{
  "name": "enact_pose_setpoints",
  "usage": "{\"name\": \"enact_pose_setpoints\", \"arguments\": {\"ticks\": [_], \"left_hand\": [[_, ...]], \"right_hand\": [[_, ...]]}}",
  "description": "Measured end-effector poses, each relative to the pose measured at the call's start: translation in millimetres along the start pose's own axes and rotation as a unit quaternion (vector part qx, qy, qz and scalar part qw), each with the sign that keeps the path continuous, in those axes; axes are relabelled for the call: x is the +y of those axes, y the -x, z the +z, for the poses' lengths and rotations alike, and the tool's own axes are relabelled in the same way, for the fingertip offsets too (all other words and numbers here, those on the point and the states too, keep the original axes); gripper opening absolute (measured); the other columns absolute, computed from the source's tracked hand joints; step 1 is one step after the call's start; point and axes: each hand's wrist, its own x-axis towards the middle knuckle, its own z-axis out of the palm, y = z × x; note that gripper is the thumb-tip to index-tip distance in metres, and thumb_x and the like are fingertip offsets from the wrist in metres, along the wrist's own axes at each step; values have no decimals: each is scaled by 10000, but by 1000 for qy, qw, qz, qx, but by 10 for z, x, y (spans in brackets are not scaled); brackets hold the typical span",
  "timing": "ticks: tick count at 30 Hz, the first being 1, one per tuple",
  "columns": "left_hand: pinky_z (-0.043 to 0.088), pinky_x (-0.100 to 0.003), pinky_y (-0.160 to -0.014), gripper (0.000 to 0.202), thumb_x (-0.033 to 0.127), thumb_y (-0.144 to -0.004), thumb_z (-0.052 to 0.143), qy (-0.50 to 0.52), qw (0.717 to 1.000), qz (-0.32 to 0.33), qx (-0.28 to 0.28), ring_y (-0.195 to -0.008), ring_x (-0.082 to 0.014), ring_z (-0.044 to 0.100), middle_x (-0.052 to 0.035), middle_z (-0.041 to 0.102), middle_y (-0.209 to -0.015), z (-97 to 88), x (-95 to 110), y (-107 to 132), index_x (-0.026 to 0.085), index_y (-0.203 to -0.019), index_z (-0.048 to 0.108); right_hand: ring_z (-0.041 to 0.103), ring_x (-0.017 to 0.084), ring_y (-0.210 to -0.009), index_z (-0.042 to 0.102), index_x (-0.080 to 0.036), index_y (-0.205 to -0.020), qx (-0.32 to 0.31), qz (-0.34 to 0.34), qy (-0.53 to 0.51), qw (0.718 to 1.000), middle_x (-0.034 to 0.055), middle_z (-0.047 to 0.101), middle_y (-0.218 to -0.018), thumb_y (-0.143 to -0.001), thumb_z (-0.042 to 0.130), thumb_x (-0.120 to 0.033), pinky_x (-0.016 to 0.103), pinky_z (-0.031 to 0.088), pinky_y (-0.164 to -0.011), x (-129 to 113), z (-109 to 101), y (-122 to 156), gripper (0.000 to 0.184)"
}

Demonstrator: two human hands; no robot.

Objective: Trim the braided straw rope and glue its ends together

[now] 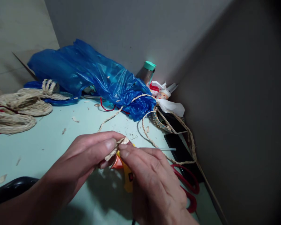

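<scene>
My left hand [91, 153] pinches a short, coiled piece of braided straw cord [112, 153] between thumb and fingers. From the right, my right hand [154, 178] presses its thumb and fingertips against the cord's pale end. A long stretch of the braid [110, 118] runs beyond my hands over the table and loops round to the right. Below and behind my fingers lies a yellow glue gun [127, 176] with an orange part, mostly hidden. A clear glue stick [167, 149] pokes out beyond my right knuckles.
Red-handled scissors [189, 184] lie right, beside a black phone-like slab [175, 145]. A crumpled blue plastic bag [91, 72] covers the back, near a bottle with a green cap [150, 65]. Straw bundles [23, 104] sit left; a black rounded object [14, 187] is nearer. Grey walls [236, 109] border the table.
</scene>
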Motion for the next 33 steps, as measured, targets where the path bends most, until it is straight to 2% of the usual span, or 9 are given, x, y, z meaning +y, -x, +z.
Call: {"name": "enact_pose_setpoints", "arguments": {"ticks": [3, 5, 8, 11, 14, 18, 23, 26, 33], "left_hand": [[510, -273, -604, 216, 437, -822, 636, 0, 999, 0, 48, -656, -197, 570, -19, 637, -669, 9, -30, 15, 283, -865, 780], [499, -270, -610, 256, 470, -849, 605, 9, 999, 1, 50, -674, -195, 570, -15, 636, -680, 28, -46, 25, 288, -905, 775], [527, -276, -629, 232, 455, -788, 679, 3, 1000, -6, 27, -734, -217, 642, -24, 733, -792, 71, -43, 39, 280, -904, 777], [551, -268, -662, 222, 435, -762, 713, -9, 997, -10, 77, -808, -230, 689, -16, 783, -930, 134, -26, 66, 284, -913, 775], [554, -254, -646, 234, 430, -748, 722, -39, 992, -4, 117, -860, -244, 696, -12, 787, -984, 188, -28, 95, 287, -925, 777], [544, -244, -662, 182, 388, -766, 707, -100, 987, 36, 119, -877, -240, 688, 5, 790, -974, 211, -44, 100, 308, -906, 790], [545, -276, -739, 188, 434, -762, 706, -162, 974, 71, 142, -902, -280, 700, -1, 811, -927, 227, -21, 83, 321, -867, 814], [542, -295, -824, 151, 419, -731, 724, -194, 968, 65, 148, -887, -293, 709, 12, 821, -887, 228, -30, 79, 344, -819, 822], [506, -246, -890, 220, 485, -757, 725, -224, 964, 80, 120, -908, -255, 736, 76, 835, -963, 177, -103, 74, 400, -929, 831]], "right_hand": [[699, 218, -1097, 441, -194, -1497, 14, 59, -6, 998, 63, 737, -1260, -917, 460, -24, 388, 617, -902, -47, 15, 31, 605], [700, 203, -1077, 448, -183, -1488, 27, 55, -3, 998, 65, 738, -1246, -904, 463, -20, 362, 610, -910, -51, 26, 48, 606], [711, 173, -980, 451, -141, -1464, 27, 33, -2, 999, 77, 750, -1174, -854, 477, 20, 313, 606, -879, -20, 35, 48, 631], [690, 173, -917, 495, -129, -1412, 45, 34, -24, 998, 60, 770, -1062, -800, 488, 52, 315, 610, -830, 7, 37, 26, 638], [669, 184, -948, 530, -179, -1377, 50, 68, -86, 993, 52, 761, -1140, -774, 496, 55, 338, 608, -800, 6, 29, 2, 648], [668, 189, -970, 517, -213, -1387, 42, 82, -128, 987, 45, 741, -1206, -763, 487, 61, 342, 599, -771, 2, -1, -6, 682], [684, 185, -1008, 513, -192, -1369, 56, 95, -141, 984, 53, 742, -1175, -815, 489, 44, 312, 587, -752, 27, -23, 34, 604], [726, 187, -913, 524, -220, -1342, 76, 127, -157, 976, 46, 752, -1109, -879, 460, 9, 331, 590, -750, 23, -33, 57, 521], [721, 167, -847, 538, -252, -1256, 48, 225, -226, 946, 15, 766, -938, -972, 443, -61, 313, 569, -745, -52, -109, -12, 356]]}}
